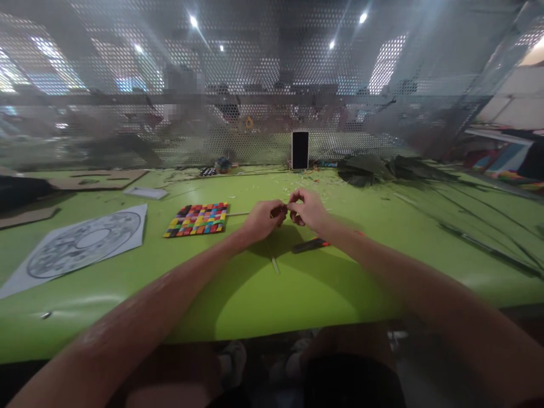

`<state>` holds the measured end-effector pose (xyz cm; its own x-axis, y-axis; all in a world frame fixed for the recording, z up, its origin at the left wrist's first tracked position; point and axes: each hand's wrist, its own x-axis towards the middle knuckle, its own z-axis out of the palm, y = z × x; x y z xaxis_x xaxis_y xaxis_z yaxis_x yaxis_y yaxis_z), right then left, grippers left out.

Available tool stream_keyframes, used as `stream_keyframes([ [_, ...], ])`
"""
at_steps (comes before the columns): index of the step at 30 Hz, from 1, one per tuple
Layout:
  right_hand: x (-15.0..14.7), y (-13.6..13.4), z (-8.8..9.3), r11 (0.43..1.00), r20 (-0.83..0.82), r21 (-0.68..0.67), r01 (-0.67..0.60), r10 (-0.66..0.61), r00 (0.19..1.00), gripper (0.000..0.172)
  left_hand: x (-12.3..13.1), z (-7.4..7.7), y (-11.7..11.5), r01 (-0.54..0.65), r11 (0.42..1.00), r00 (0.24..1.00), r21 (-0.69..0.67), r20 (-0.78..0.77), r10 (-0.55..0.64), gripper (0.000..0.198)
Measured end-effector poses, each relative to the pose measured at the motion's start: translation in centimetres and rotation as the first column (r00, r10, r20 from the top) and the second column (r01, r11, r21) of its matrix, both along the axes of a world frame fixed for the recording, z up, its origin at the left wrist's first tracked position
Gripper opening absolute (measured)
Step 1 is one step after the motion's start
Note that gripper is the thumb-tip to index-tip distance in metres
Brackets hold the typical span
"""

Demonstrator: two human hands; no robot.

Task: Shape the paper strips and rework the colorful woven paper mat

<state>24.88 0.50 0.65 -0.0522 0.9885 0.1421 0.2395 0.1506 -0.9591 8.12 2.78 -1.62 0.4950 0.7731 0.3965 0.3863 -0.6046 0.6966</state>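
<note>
Over the green table, my left hand and my right hand meet fingertip to fingertip. Both are closed in a pinch, on something small and dark that I cannot make out. A thin pale strip lies on the table below my left hand. Just under my right wrist is a dark cutter-like tool with orange-red parts. To the left lies a woven mat of many-coloured strips, with a pale stick running from its right edge toward my left hand.
A printed sheet with a ring pattern lies at the left, near cut cardboard and a shallow white tray. An upright dark-screened tablet stands at the back before a perforated metal screen. Dark leaves with long stems spread rightward.
</note>
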Motion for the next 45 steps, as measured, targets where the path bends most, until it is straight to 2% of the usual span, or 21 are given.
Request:
stream_keyframes([
  [4, -0.7, -0.4, 0.0, 0.999, -0.048, -0.023, 0.040, -0.041, 0.998, 0.020, 0.4, 0.0, -0.3, -0.062, 0.998, 0.998, 0.010, -0.006, 0.062, 0.017],
  [10, -0.7, -0.3, -0.2, 0.996, -0.063, 0.055, 0.070, -0.067, 0.996, 0.021, 0.9, 0.0, -0.5, -0.116, 0.989, 0.993, 0.089, 0.031, 0.113, 0.018],
  [14, -0.5, -0.3, -0.3, 0.987, -0.088, 0.138, 0.084, -0.072, 0.994, 0.019, 1.0, 0.2, -0.8, -0.119, 0.992, 0.987, 0.049, 0.111, 0.113, 0.014],
  [21, -0.2, 0.0, -0.5, 0.974, -0.119, 0.208, 0.090, -0.066, 0.991, 0.027, 1.4, 0.1, -1.0, -0.081, 0.996, 0.959, -0.040, 0.269, 0.089, 0.009],
  [28, -0.7, 0.3, -0.8, 0.953, -0.150, 0.262, 0.154, -0.117, 0.982, 0.022, 1.8, 0.4, -1.5, -0.056, 0.996, 0.955, -0.064, 0.289, 0.072, 0.012],
  [31, -0.8, 0.4, -0.9, 0.945, -0.159, 0.279, 0.170, -0.129, 0.979, 0.020, 2.0, 0.4, -1.7, -0.065, 0.997, 0.959, -0.034, 0.276, 0.072, 0.014],
  [36, -0.6, 0.5, -0.9, 0.926, -0.119, 0.352, 0.134, -0.098, 0.988, 0.017, 2.0, 0.0, -1.5, -0.091, 0.996, 0.968, 0.004, 0.236, 0.087, 0.013],
  [42, 0.0, 0.4, -0.9, 0.889, 0.054, 0.457, 0.041, -0.074, 0.996, 0.005, 1.6, 0.1, -1.4, -0.113, 0.993, 0.976, -0.030, 0.182, 0.117, 0.012],
  [45, 0.2, 0.4, -1.0, 0.882, 0.120, 0.471, 0.025, -0.092, 0.989, 0.009, 1.4, 0.2, -1.2, -0.135, 0.991, 0.981, 0.002, 0.142, 0.133, 0.013],
])
